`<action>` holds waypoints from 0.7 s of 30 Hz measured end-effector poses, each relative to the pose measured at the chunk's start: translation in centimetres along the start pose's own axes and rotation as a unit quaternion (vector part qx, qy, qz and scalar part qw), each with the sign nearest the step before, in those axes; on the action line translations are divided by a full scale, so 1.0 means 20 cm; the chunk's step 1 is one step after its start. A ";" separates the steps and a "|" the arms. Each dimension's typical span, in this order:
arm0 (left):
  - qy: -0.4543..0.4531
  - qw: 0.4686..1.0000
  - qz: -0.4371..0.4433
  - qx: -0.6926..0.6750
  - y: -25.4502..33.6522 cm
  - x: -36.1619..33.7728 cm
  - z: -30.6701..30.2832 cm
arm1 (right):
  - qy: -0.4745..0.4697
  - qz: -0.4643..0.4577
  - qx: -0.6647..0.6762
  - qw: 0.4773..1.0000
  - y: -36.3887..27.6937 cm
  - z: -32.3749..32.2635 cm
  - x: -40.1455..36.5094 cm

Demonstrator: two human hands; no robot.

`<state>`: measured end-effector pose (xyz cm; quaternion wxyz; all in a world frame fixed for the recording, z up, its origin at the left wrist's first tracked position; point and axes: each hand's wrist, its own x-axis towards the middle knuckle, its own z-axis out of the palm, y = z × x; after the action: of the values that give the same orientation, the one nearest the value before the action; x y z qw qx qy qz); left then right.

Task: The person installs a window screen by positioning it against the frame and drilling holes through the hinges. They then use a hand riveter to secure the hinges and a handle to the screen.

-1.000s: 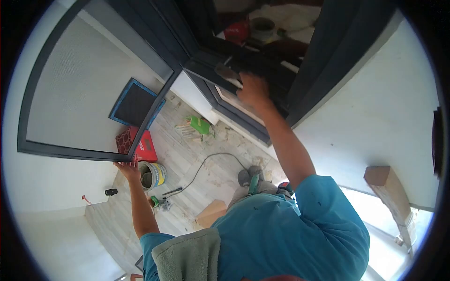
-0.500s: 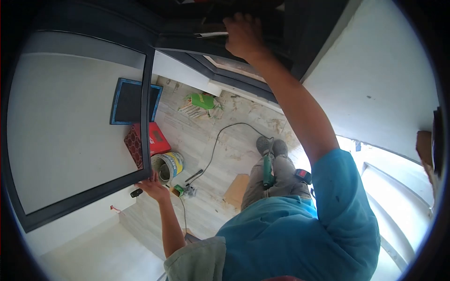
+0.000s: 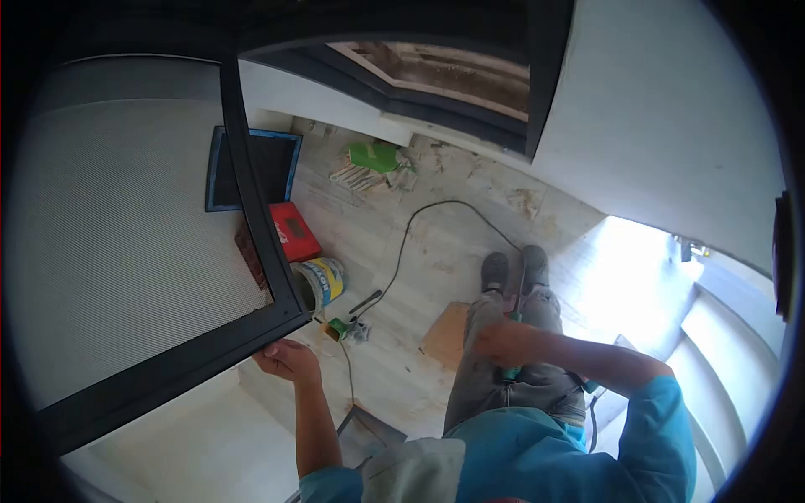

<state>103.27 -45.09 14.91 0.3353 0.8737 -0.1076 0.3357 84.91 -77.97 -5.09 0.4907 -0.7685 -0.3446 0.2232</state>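
A dark-framed mesh screen panel [image 3: 172, 360] fills the left side, its frame corner pointing toward me. Against that corner's lower edge my left hand [image 3: 288, 360] is closed, fingers curled and thumb up along the frame. My right hand [image 3: 503, 342] is down in front of my thighs, closed around a green corded tool [image 3: 511, 373]. Bits of green show above and below the fist; the rest of the tool is hidden by the hand. A dark cord [image 3: 453, 202] runs from there past my shoes across the floor.
A dark window frame [image 3: 453, 120] spans the top. On the floor are a blue-edged dark panel [image 3: 277, 168], a red box [image 3: 293, 233], a bucket [image 3: 323, 281], a green bag [image 3: 373, 156], a cardboard piece [image 3: 446, 335] and a small green box [image 3: 336, 329]. White steps [image 3: 729, 335] are at right.
My right hand has come down from the dark frame overhead to the green tool at my thighs. My left hand stays at the panel's corner, which has shifted slightly in view.
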 end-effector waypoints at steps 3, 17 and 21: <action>-0.010 0.992 0.124 -0.035 0.31 0.14 0.17 | -0.067 -0.033 -0.049 0.996 0.05 0.26 -0.04; -0.163 0.893 0.182 -0.379 0.73 0.42 0.56 | -0.264 0.061 -0.136 0.953 0.04 0.42 0.28; -0.101 0.912 0.179 -0.356 0.86 0.47 0.65 | -0.246 0.045 -0.142 0.958 0.07 0.57 0.33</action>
<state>109.93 -66.22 22.71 0.5458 0.6919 -0.4076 0.2392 81.89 -66.60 -11.25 0.2663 -0.7663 -0.4481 0.3755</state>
